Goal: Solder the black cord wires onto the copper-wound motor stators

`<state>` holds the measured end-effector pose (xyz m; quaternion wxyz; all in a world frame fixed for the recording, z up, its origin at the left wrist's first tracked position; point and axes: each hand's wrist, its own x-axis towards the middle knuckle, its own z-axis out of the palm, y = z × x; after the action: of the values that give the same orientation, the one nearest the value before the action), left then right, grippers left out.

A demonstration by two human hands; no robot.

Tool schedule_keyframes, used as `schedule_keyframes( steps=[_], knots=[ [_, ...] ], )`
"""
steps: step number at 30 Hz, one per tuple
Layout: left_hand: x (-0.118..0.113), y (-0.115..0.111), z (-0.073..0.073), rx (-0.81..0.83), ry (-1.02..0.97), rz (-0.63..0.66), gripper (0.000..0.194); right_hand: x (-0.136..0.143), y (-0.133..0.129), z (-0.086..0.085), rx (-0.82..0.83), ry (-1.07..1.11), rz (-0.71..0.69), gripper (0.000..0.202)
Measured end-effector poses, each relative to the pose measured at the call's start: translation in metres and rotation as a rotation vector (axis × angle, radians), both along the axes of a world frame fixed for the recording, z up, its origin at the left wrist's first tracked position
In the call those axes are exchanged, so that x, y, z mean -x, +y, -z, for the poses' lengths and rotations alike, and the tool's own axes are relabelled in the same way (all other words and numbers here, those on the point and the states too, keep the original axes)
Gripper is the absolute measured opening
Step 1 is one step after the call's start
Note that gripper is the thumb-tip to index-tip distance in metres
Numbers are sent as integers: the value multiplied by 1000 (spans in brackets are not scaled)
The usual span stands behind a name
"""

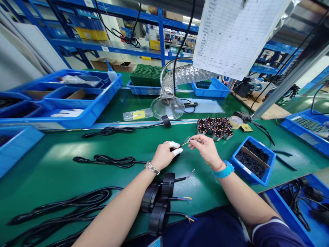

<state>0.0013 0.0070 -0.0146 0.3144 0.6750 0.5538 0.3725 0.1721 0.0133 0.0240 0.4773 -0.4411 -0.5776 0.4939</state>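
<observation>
Over the green bench, my left hand [167,153], with white covers on its fingertips, pinches a black cable at its stripped end. Thin coloured wires [185,141] fan out from that end toward my right hand [203,145]. The right fingers are closed on the yellow wire's tip. A coiled black cable [113,160] runs to my left hand from the left. Nearer my body lie several black round housings [168,185] with cables through them and coloured wire ends [187,198]. Behind my right hand stand several metal-and-copper cores [218,132].
A blue bin [232,159] of small black parts sits right of my right hand. A clear funnel hood [167,108] on a silver duct stands ahead. Blue trays [88,118] line the left; a paper sheet [228,37] hangs above.
</observation>
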Motion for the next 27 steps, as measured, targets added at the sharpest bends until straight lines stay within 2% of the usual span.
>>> schedule_keyframes(
  steps=[5,8,11,15,19,27],
  knots=[
    [0,-1,-1,-14,10,17,19,14,-6,18,45,-29,-16,13],
    [0,-2,-1,-17,13,26,17,16,-6,23,47,-39,-26,11],
    [0,-2,-1,-13,8,31,18,7,-3,18,34,-20,-2,15],
    [-1,-2,-1,-3,5,36,18,-8,3,4,-42,13,67,20],
    [-1,-2,-1,4,5,37,19,-14,3,-6,-106,-18,48,16],
    [-1,-1,0,-8,12,43,18,-15,-1,-7,-163,-128,13,17]
  ],
)
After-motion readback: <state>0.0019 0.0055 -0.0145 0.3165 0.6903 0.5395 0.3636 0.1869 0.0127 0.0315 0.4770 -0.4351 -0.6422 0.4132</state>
